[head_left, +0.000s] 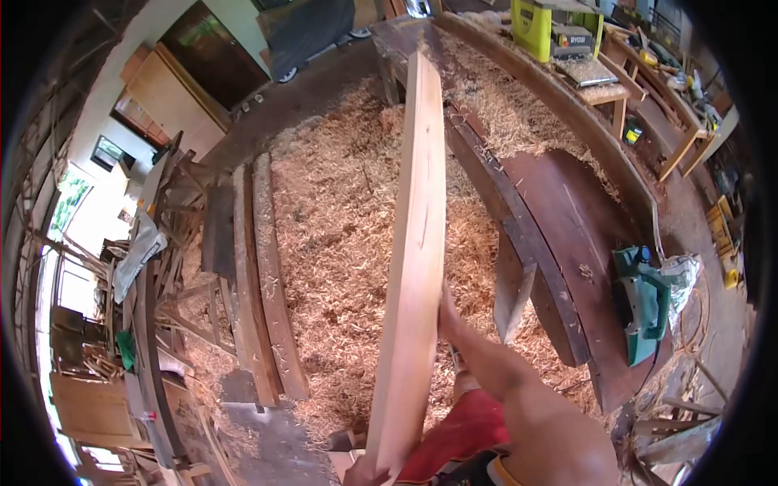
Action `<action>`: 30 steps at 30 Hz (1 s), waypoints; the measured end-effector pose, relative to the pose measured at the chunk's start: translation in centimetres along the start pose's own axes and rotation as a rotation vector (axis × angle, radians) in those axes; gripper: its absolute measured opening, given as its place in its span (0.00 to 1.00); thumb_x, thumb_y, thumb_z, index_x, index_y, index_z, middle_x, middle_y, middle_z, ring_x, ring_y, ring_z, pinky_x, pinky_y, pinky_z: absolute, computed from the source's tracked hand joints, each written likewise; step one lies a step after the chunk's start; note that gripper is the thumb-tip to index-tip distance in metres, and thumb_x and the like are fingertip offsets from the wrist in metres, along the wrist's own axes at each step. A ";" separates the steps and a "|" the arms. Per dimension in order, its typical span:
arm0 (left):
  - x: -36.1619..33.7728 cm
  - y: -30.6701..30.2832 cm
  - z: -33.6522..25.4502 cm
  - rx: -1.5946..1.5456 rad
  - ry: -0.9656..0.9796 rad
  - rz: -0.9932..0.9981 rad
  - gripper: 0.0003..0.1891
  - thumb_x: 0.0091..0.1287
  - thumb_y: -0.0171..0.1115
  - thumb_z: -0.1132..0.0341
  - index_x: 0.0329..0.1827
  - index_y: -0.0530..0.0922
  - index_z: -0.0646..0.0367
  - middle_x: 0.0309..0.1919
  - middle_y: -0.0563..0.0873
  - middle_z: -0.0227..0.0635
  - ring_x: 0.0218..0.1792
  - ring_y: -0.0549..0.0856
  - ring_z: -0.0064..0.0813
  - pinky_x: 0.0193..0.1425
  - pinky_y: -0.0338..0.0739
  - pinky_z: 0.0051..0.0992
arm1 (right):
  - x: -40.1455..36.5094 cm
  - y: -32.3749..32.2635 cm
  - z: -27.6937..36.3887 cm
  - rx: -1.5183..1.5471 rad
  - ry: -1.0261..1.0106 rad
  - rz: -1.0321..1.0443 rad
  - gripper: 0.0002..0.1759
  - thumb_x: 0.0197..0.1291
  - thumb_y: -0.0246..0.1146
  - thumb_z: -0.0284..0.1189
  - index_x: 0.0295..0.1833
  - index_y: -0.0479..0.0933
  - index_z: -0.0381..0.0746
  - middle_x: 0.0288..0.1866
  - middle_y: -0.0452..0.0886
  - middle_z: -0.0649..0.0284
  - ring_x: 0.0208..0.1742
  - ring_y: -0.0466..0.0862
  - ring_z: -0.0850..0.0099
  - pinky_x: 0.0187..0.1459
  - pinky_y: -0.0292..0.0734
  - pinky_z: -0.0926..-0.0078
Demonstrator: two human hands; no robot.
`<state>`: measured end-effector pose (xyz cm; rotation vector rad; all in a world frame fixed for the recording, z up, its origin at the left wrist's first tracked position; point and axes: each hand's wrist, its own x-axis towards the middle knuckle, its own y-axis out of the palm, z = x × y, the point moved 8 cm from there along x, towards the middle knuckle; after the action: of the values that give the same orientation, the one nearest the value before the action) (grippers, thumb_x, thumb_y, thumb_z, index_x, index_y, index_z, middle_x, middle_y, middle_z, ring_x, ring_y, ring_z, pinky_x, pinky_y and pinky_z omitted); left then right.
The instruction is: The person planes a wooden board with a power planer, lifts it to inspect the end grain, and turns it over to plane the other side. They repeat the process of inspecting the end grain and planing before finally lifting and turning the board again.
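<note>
Head cam: plank [416,227] pts lengthwise fwd, L hand [366,472] gripping near end, R hand [446,314] grip can't tell.

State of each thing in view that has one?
Wooden beam: held, bare wood.
Left hand: gripping beam's near end.
Right hand: at beam's edge, mostly hidden.
Wood shavings: loose, widely scattered.
Teal handheld planer: set down; power unclear.
Ryobi thickness planer: upright, strewn with shavings; power unclear.

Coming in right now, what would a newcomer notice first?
Most likely the long pale plank, running up the middle of the view from near the person's body. Behind it, a thick carpet of shavings spreads across the floor. Two bright tools stand out too: a lime machine at upper right and a teal tool at lower right.
</note>
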<state>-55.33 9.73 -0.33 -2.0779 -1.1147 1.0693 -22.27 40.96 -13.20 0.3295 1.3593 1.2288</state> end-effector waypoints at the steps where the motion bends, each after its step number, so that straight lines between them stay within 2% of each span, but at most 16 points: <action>1: -0.6 -2.9 -0.8 -0.072 -0.151 0.079 0.39 0.54 0.76 0.63 0.71 0.71 0.58 0.57 0.84 0.53 0.55 0.85 0.51 0.57 0.80 0.41 | 2.4 0.7 2.6 0.010 -0.030 -0.071 0.54 0.64 0.36 0.74 0.75 0.65 0.40 0.69 0.75 0.51 0.67 0.77 0.55 0.67 0.73 0.48; 2: -0.4 -5.3 -1.1 -0.096 -0.268 0.128 0.38 0.54 0.76 0.63 0.70 0.71 0.58 0.57 0.84 0.53 0.55 0.85 0.51 0.57 0.80 0.41 | 3.6 1.9 3.3 -0.062 -0.010 -0.093 0.54 0.64 0.36 0.75 0.76 0.64 0.40 0.71 0.74 0.51 0.68 0.76 0.55 0.68 0.71 0.48; 4: 0.5 -8.6 -0.3 -0.085 -0.364 0.181 0.38 0.54 0.76 0.63 0.70 0.72 0.58 0.57 0.84 0.53 0.55 0.85 0.51 0.57 0.80 0.41 | 4.2 3.2 3.5 -0.198 0.027 -0.170 0.55 0.64 0.36 0.75 0.77 0.62 0.39 0.74 0.70 0.51 0.70 0.73 0.53 0.71 0.67 0.47; 6: 3.1 -11.4 0.7 -0.061 -0.375 0.222 0.38 0.54 0.76 0.63 0.70 0.72 0.58 0.56 0.84 0.53 0.55 0.86 0.51 0.57 0.80 0.41 | 4.3 4.0 2.3 -0.123 0.028 -0.067 0.54 0.65 0.34 0.74 0.79 0.61 0.42 0.77 0.67 0.51 0.77 0.64 0.53 0.76 0.59 0.51; 8: 6.4 -13.4 1.9 -0.032 -0.332 0.262 0.37 0.54 0.77 0.63 0.69 0.72 0.58 0.56 0.85 0.52 0.54 0.86 0.51 0.57 0.80 0.41 | 5.1 2.2 2.7 -0.223 -0.104 -0.172 0.53 0.66 0.37 0.73 0.78 0.63 0.42 0.76 0.69 0.51 0.76 0.67 0.56 0.75 0.61 0.55; 9: 8.0 -14.4 2.6 -0.020 -0.311 0.277 0.37 0.54 0.77 0.63 0.69 0.72 0.58 0.55 0.85 0.52 0.54 0.86 0.51 0.57 0.80 0.41 | 3.9 2.1 3.4 -0.216 -0.113 -0.262 0.51 0.67 0.39 0.72 0.77 0.64 0.42 0.72 0.73 0.52 0.72 0.73 0.60 0.73 0.66 0.57; 12: 12.2 -16.8 4.6 0.012 -0.230 0.305 0.37 0.54 0.77 0.64 0.68 0.73 0.58 0.54 0.85 0.52 0.54 0.86 0.50 0.56 0.80 0.41 | 0.4 5.5 5.1 -0.093 -0.142 -0.204 0.48 0.70 0.40 0.68 0.77 0.63 0.41 0.69 0.77 0.53 0.68 0.78 0.63 0.70 0.71 0.60; 16: 16.8 -18.7 6.3 0.068 -0.092 0.380 0.36 0.54 0.77 0.64 0.67 0.74 0.58 0.53 0.85 0.52 0.53 0.86 0.50 0.56 0.80 0.41 | -7.4 8.7 7.2 0.010 -0.403 -0.261 0.43 0.74 0.37 0.63 0.77 0.62 0.40 0.68 0.77 0.55 0.65 0.80 0.63 0.69 0.73 0.60; 21: 21.4 -19.3 5.8 0.190 0.093 0.521 0.35 0.54 0.77 0.64 0.66 0.75 0.58 0.52 0.86 0.52 0.53 0.86 0.50 0.55 0.80 0.41 | -16.9 3.5 6.0 0.216 -0.696 -0.420 0.43 0.74 0.39 0.64 0.77 0.62 0.41 0.68 0.77 0.56 0.63 0.81 0.64 0.67 0.75 0.61; 22: 22.4 -19.5 5.2 0.213 0.124 0.548 0.35 0.54 0.77 0.64 0.66 0.75 0.58 0.52 0.86 0.52 0.52 0.86 0.50 0.55 0.80 0.41 | -18.8 2.2 5.7 0.176 -0.761 -0.463 0.48 0.69 0.33 0.70 0.78 0.61 0.44 0.68 0.76 0.55 0.65 0.79 0.62 0.68 0.74 0.59; 24: 24.1 -19.4 4.3 0.269 0.186 0.596 0.34 0.54 0.77 0.64 0.66 0.75 0.58 0.51 0.86 0.52 0.52 0.86 0.50 0.55 0.80 0.41 | -23.8 1.2 5.1 0.221 -0.931 -0.564 0.50 0.68 0.30 0.71 0.77 0.62 0.43 0.67 0.76 0.54 0.64 0.79 0.59 0.68 0.74 0.55; 25: 25.0 -19.4 3.4 0.297 0.215 0.618 0.34 0.54 0.78 0.64 0.66 0.75 0.58 0.51 0.86 0.52 0.52 0.86 0.50 0.55 0.80 0.41 | -26.1 0.3 3.9 0.351 -0.891 -0.672 0.48 0.72 0.29 0.67 0.79 0.57 0.40 0.69 0.75 0.50 0.66 0.79 0.56 0.69 0.74 0.57; 26: 26.0 -19.3 2.7 0.332 0.249 0.644 0.34 0.54 0.78 0.64 0.65 0.75 0.58 0.50 0.86 0.52 0.52 0.86 0.50 0.55 0.80 0.41 | -27.7 -1.3 3.1 0.339 -1.003 -0.605 0.49 0.72 0.27 0.67 0.80 0.55 0.40 0.69 0.74 0.49 0.66 0.78 0.55 0.69 0.74 0.54; 28: 28.2 -19.1 0.4 0.402 0.319 0.693 0.34 0.54 0.78 0.64 0.65 0.76 0.58 0.50 0.87 0.52 0.52 0.87 0.50 0.55 0.80 0.41 | -31.8 -3.1 0.8 0.480 -1.045 -0.826 0.50 0.70 0.26 0.68 0.80 0.55 0.39 0.68 0.74 0.48 0.66 0.77 0.54 0.69 0.73 0.52; 30: 30.7 -18.8 -2.3 0.487 0.383 0.738 0.33 0.54 0.78 0.65 0.64 0.76 0.58 0.49 0.87 0.52 0.51 0.87 0.50 0.54 0.80 0.41 | -32.7 -8.8 -2.2 0.614 -1.181 -0.726 0.52 0.67 0.29 0.72 0.79 0.58 0.42 0.69 0.74 0.49 0.68 0.76 0.52 0.69 0.72 0.50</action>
<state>-50.87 45.36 3.05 -2.1694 0.1294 1.0414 -11.97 10.33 -2.79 0.7502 0.6242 -0.1067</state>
